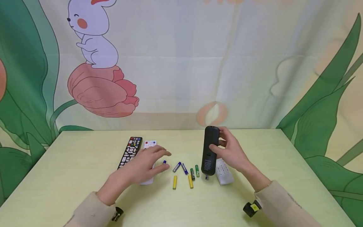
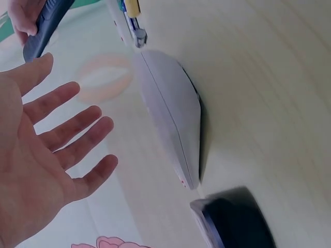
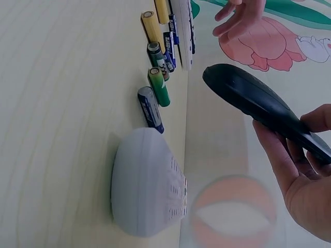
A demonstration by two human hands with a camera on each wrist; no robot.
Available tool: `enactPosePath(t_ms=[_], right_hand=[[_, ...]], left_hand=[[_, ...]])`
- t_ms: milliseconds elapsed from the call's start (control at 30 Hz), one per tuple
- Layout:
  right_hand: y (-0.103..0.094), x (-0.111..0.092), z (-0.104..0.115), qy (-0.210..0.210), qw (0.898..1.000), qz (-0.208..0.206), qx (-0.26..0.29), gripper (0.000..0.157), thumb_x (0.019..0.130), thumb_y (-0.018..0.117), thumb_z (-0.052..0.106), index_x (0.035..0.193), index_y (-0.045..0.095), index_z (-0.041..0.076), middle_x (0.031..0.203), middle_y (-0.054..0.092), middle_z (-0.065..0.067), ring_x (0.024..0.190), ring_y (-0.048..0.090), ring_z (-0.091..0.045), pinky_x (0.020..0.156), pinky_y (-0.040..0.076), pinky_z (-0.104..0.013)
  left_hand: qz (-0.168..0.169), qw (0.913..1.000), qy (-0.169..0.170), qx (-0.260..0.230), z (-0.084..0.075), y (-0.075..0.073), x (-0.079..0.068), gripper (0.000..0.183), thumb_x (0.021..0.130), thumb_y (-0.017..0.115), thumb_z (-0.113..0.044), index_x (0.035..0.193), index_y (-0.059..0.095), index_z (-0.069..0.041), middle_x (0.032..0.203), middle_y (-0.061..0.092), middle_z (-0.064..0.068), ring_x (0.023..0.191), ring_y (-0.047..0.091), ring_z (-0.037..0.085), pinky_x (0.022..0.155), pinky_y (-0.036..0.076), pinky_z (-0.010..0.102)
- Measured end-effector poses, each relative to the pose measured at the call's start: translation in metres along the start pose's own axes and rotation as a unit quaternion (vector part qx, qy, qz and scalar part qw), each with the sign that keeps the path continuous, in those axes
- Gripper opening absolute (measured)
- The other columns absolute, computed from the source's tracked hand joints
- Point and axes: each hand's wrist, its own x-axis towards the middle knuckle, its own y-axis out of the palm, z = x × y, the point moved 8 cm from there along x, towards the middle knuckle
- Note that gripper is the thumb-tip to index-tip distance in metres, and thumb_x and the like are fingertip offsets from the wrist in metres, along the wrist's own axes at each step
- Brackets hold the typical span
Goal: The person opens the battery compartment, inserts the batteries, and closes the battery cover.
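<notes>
Head view: the held black remote [image 1: 210,138] is gripped by the right hand [image 1: 231,153] above the table [image 1: 71,183], right of the middle and toward the far edge; its printed back is turned to the camera, with the thumb laid across it; the left hand [image 1: 141,165] is held well apart from the right, fingers extended, nothing gripped; beneath it the left white remote [image 1: 149,144] is partly covered; beside that, nearer the table's left edge, a button-faced black remote [image 1: 131,151] is laid.

Between the hands, loose batteries are scattered: a left yellow battery [image 1: 175,182] and a right yellow battery [image 1: 191,181] nearest the near edge; two blue-and-silver batteries [image 1: 177,167]; a dark green battery [image 1: 192,174] beside a bright green battery [image 1: 197,171]; a blue-ended battery [image 1: 164,162] is partly hidden by the left hand; a silver-ended battery [image 1: 206,177] is seen just below the held remote; nearer the right edge, the right white remote [image 1: 224,173] is laid; the far edge is backed by a printed curtain [image 1: 170,78].

Left wrist view: the palm is shown, digits spread, apart from the left white remote; the held remote is cut by the frame.

Right wrist view: the held remote is pinched between thumb and fingers, clear of the table; the silver-ended battery is shown lying just beside the right white remote.
</notes>
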Motion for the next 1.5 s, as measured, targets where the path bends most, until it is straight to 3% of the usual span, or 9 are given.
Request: enactPosePath(t_ms=[200, 400, 600, 900, 1500], right_hand=[[0.005, 0.0, 0.0, 0.009, 1.0, 0.006, 0.019, 0.052, 0.097, 0.063, 0.0, 0.144, 0.041, 0.004, 0.136, 0.053, -0.024, 0.108, 0.064, -0.037, 0.07, 0.062, -0.05], [0.008, -0.001, 0.001, 0.008, 0.999, 0.011, 0.029, 0.052, 0.097, 0.063, 0.001, 0.144, 0.041, 0.003, 0.136, 0.053, -0.024, 0.107, 0.064, -0.036, 0.068, 0.062, -0.044], [0.012, -0.001, 0.001, 0.009, 0.999, 0.017, 0.043, 0.052, 0.097, 0.063, 0.0, 0.144, 0.042, 0.004, 0.135, 0.054, -0.023, 0.107, 0.065, -0.034, 0.068, 0.062, -0.044], [0.019, -0.003, 0.006, 0.003, 0.998, 0.023, 0.051, 0.05, 0.097, 0.064, 0.001, 0.143, 0.043, 0.004, 0.134, 0.055, -0.023, 0.108, 0.065, -0.034, 0.067, 0.062, -0.045], [0.031, -0.004, 0.012, -0.006, 0.997, 0.038, 0.068, 0.053, 0.098, 0.064, 0.002, 0.144, 0.041, 0.004, 0.136, 0.054, -0.023, 0.109, 0.064, -0.035, 0.067, 0.062, -0.045]], left_hand=[[-0.005, 0.9993, 0.029, -0.024, -0.012, 0.003, 0.006, 0.044, 0.104, 0.063, -0.033, 0.141, 0.058, -0.01, 0.136, 0.059, 0.006, 0.123, 0.058, 0.026, 0.102, 0.048, 0.05], [-0.01, 0.9986, 0.035, -0.039, -0.022, 0.006, 0.011, 0.048, 0.102, 0.066, -0.031, 0.145, 0.054, -0.012, 0.136, 0.059, 0.004, 0.119, 0.06, 0.021, 0.103, 0.049, 0.042], [-0.002, 0.997, 0.046, -0.061, -0.035, 0.007, 0.016, 0.046, 0.104, 0.063, -0.034, 0.145, 0.053, -0.015, 0.137, 0.057, 0.001, 0.124, 0.057, 0.017, 0.106, 0.047, 0.038], [-0.005, 0.9945, 0.078, -0.07, -0.057, 0.014, 0.021, 0.043, 0.104, 0.063, -0.029, 0.144, 0.055, -0.015, 0.13, 0.058, 0.0, 0.103, 0.061, 0.014, 0.091, 0.054, 0.035], [-0.013, 0.9933, 0.092, -0.069, -0.069, 0.017, 0.027, 0.045, 0.103, 0.066, -0.028, 0.145, 0.054, -0.019, 0.118, 0.056, -0.003, 0.094, 0.055, 0.011, 0.082, 0.05, 0.028]])
